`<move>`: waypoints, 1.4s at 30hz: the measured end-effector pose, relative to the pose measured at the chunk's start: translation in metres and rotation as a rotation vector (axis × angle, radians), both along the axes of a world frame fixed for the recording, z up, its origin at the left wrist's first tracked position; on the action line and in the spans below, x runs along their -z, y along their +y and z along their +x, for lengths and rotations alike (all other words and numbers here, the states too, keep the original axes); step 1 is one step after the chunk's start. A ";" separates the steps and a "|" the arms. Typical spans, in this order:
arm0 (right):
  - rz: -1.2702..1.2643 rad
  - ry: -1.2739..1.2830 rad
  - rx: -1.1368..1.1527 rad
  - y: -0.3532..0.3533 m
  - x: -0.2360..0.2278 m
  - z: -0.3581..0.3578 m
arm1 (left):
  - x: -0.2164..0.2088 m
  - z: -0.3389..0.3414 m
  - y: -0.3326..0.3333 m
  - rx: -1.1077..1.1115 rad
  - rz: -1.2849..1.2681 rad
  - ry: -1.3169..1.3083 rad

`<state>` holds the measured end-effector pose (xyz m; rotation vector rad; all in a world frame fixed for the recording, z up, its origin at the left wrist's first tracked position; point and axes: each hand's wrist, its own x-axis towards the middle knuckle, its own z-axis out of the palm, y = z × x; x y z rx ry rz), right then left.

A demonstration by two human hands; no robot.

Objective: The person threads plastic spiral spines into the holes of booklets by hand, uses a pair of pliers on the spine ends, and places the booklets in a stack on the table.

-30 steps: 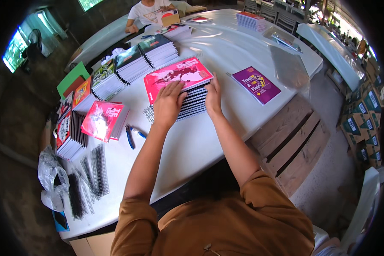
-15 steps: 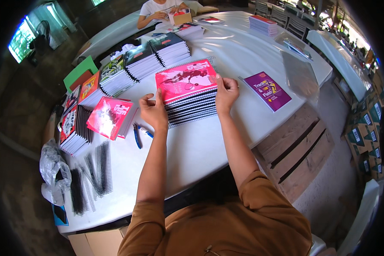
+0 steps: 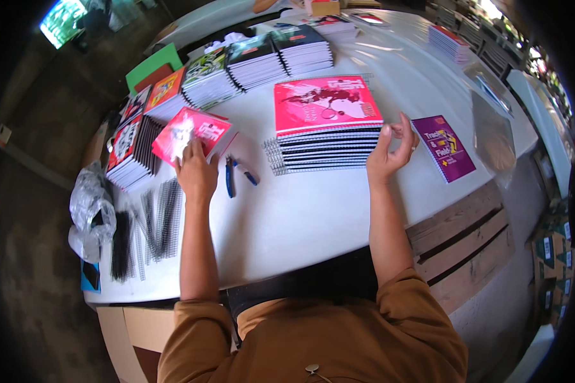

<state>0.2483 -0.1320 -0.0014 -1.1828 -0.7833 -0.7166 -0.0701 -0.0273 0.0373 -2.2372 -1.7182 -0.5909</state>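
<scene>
My left hand (image 3: 197, 173) reaches over the small pile of unbound pink booklets (image 3: 188, 135), its outstretched fingers resting on the top cover. A stack of pink-covered, spiral-bound notebooks (image 3: 329, 105) stands in the middle of the table, bindings turned alternately to opposite sides. At this stack's right edge is my right hand (image 3: 391, 150), fingers apart and holding nothing. Blue-handled cutting pliers (image 3: 231, 175) lie between the pink pile and the stack. To the right, a purple spiral notebook (image 3: 446, 148) lies flat.
Loose black wire spirals (image 3: 163, 217) lie at the table's left, beside a crumpled plastic bag (image 3: 91, 207). Rows of bound notebooks (image 3: 255, 60) line the far left side. A stack of notebooks (image 3: 448, 43) stands far right, and a wooden pallet (image 3: 463, 239) lies beyond the table edge.
My left hand has left the notebook stack and moved left onto the loose pink booklets. My right hand has loosened from the stack's corner. The view has shifted.
</scene>
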 end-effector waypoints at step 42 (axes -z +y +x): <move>-0.656 0.107 -1.431 -0.073 -0.002 -0.124 | 0.065 -0.120 -0.037 -0.227 -0.192 -0.079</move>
